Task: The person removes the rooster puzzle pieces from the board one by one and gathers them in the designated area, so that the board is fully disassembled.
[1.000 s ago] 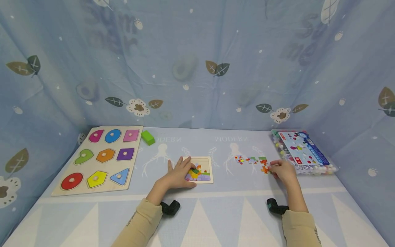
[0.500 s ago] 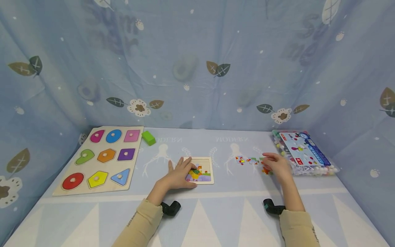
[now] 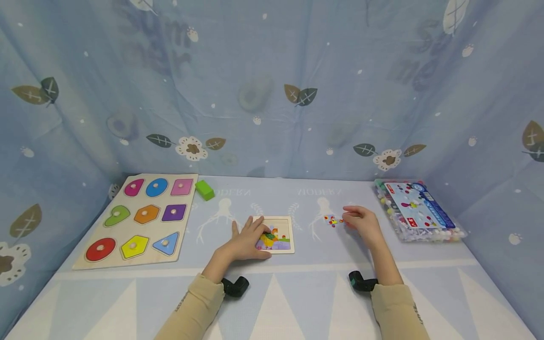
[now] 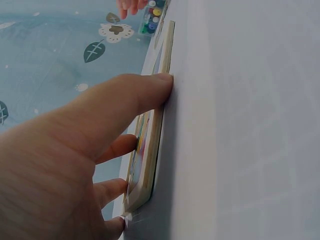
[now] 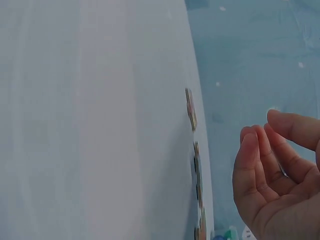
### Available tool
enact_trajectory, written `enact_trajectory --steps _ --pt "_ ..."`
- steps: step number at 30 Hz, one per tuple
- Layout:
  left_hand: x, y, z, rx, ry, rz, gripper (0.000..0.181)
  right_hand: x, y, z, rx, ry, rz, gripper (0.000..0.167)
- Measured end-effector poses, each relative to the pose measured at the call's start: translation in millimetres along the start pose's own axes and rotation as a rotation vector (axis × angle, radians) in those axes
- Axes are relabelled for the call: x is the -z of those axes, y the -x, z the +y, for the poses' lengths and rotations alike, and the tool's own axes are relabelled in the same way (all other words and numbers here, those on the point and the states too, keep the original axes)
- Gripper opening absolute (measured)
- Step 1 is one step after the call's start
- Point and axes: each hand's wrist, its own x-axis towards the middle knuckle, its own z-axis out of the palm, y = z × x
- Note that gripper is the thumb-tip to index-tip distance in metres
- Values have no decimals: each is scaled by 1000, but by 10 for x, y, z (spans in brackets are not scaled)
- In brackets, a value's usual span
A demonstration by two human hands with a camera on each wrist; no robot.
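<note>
Lying flat on the bench [image 3: 310,260], the framed puzzle [image 3: 292,235] is partly covered by the left hand [image 3: 243,242], its fingers spread across the picture's left part and its thumb against the near edge. The right hand [image 3: 362,225] is held over the row of loose puzzle pieces [image 3: 330,220] right of the frame, hiding some from the head view, its fingers loosely bent with a gap showing between tips. Also noted: a shape board [image 3: 155,228] at left, a green block [image 3: 205,190] just beside its far right corner, and a clear bead box [image 3: 418,204] at right.
</note>
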Motion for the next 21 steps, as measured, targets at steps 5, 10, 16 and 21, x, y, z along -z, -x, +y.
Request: enact_trajectory --steps 5,10,16,21 --pt "0 -4 -2 -2 0 2 50 -164 -31 -60 14 -18 -25 39" --pt "6 -2 4 -5 -1 4 50 -340 -41 -130 31 -20 -62 38" --pt "-4 -4 -6 -10 1 9 49 -581 -65 -207 49 -36 -68 34" --pt "-7 -1 -6 -4 7 5 52 -781 -76 -233 60 -33 -71 31"
